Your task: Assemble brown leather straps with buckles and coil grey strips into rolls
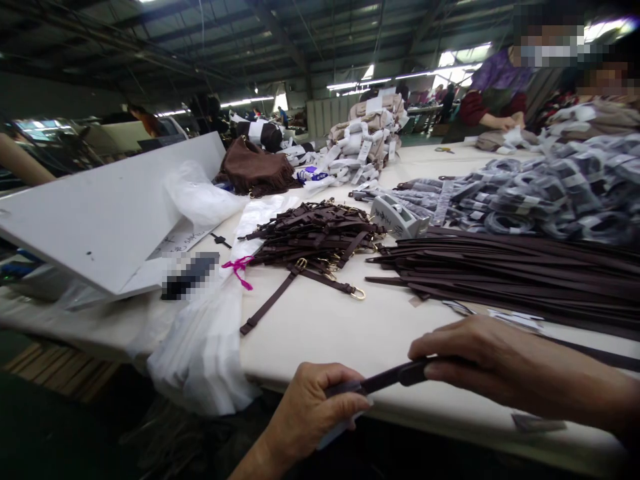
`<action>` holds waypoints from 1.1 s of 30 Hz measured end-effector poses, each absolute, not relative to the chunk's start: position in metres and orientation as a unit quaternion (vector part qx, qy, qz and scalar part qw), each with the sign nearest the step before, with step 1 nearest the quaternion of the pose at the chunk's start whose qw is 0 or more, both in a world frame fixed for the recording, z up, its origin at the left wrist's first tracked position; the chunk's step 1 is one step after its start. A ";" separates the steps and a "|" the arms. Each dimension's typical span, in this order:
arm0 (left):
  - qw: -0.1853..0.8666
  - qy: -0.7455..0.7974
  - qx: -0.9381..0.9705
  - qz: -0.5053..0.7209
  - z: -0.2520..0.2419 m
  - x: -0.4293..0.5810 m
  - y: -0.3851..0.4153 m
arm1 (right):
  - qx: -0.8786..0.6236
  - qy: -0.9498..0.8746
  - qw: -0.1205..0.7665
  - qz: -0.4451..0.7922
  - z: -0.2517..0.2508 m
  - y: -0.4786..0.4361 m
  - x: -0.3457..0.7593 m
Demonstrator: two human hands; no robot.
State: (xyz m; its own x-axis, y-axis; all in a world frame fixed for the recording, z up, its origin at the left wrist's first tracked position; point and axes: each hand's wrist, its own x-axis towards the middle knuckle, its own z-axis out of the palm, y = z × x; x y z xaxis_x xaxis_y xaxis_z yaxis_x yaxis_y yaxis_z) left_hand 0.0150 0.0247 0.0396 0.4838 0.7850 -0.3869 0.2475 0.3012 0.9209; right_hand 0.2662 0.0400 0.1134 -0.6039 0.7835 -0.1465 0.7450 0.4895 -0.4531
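My left hand [315,400] is closed around one end of a dark brown leather strap [387,379] at the table's near edge. My right hand [475,357] pinches the same strap a little to the right, fingers pressed on it. Behind my right hand lies a long stack of dark brown straps [500,270]. A heap of short brown straps with gold rings [320,233] sits in the middle of the table, and one loose strap with a ring [280,293] trails toward me.
A tape dispenser [397,217] stands behind the heaps. White plastic bags [200,347] hang over the left edge beside a tilted white board [100,213]. A brown fringed bag [255,170] and wrapped bundles [550,187] lie farther back. A person [495,93] works at the far right.
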 end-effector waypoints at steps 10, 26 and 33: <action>0.752 0.368 0.426 0.343 0.025 0.008 0.022 | -0.444 -0.867 0.006 0.226 0.103 0.038 0.250; 0.389 0.438 0.751 0.305 0.046 0.006 0.024 | -0.425 -0.888 -0.014 0.174 0.108 0.036 0.224; 0.413 0.448 0.710 0.352 0.044 0.009 0.018 | -0.437 -0.883 -0.013 0.169 0.112 0.035 0.220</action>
